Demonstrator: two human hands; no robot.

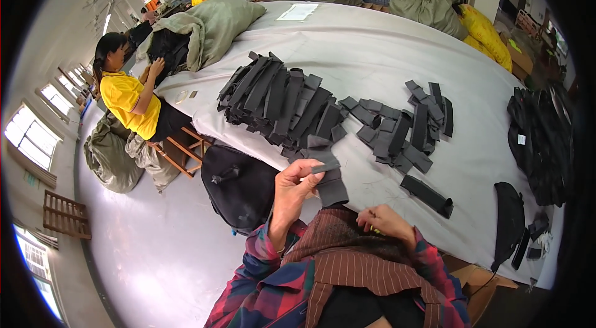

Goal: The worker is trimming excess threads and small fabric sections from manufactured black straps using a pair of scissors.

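Note:
My left hand (290,190) is raised at the table's near edge, thumb and fingers pinched on a folded dark grey fabric strip (332,188). One end of the strip hangs down below the fingers. In front of my brown striped apron, my right hand (386,222) is closed, with a small yellow-green bit (374,229) showing under its fingers; what it belongs to is hidden. Beyond my left hand lies a big heap of similar dark strips (273,98). A looser pile of strips (397,129) is to its right, and a single rolled strip (427,196) lies nearer my right hand.
Black fabric pieces (539,142) and a black pouch (509,219) lie at the right of the white-covered table (372,36). A black bag (239,188) is by its left edge. A person in yellow (131,101) handles dark cloth at a green sack (217,24).

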